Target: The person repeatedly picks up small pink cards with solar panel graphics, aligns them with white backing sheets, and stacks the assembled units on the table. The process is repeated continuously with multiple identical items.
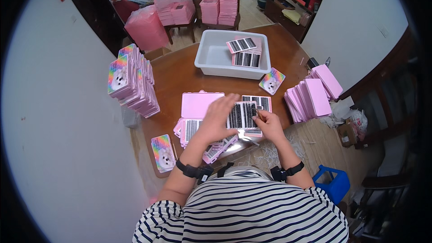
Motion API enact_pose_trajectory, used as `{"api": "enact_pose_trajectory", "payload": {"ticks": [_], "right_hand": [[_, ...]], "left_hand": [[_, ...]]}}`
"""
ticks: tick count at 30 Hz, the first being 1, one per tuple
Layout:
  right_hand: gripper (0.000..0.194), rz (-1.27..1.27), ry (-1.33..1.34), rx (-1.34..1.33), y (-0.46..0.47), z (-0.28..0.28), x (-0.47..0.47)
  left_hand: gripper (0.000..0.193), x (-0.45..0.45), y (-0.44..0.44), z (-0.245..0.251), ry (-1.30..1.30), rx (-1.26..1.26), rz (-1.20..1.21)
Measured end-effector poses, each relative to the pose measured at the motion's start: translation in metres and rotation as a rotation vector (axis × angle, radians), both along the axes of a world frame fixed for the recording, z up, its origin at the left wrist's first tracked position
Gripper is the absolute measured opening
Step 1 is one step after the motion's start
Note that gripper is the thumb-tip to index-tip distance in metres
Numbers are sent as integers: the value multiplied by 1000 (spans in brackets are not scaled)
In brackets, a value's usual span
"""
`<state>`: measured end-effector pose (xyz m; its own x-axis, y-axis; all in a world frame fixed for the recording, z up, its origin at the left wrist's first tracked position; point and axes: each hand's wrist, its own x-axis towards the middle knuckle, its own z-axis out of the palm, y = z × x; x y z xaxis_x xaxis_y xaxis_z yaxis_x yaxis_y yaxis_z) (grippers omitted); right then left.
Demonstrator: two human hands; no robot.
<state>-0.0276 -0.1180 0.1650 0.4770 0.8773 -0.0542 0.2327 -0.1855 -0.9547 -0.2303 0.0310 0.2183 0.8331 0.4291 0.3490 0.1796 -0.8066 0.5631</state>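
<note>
My left hand (216, 119) is at the left edge of a card of black false-lash clusters (243, 115); its fingers point away from me, and whether it grips the card is unclear. My right hand (269, 125) holds thin tweezers (258, 114) at the card's right side. Under and behind that card lies another lash card (264, 102). An open pink plastic case (202, 104) lies left of my left hand, with filled lash trays (192, 130) in front of it. A further pink tray (216, 150) sits partly beneath my left forearm.
A white plastic bin (216, 71) holding lash cards stands at the table's back. Stacked rainbow cases with a dog picture (119, 76) rise at the left; pink cases (308, 99) stand at the right. Single rainbow cases lie front left (163, 153) and near the bin (272, 81).
</note>
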Motion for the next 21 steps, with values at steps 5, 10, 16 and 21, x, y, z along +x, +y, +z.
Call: {"api": "enact_pose_trajectory", "payload": {"ticks": [5, 10, 16, 21], "right_hand": [[23, -73, 30, 101, 43, 3, -15], [22, -48, -10, 17, 92, -8, -55], [22, -88, -86, -73, 121, -26, -75], [23, -90, -63, -97, 129, -33, -79]], "left_hand": [[46, -64, 77, -56, -117, -208, 667], [36, -93, 136, -112, -208, -963, 758], [33, -98, 140, -123, -246, -1104, 640], [31, -98, 140, -121, -268, -1093, 594]]}}
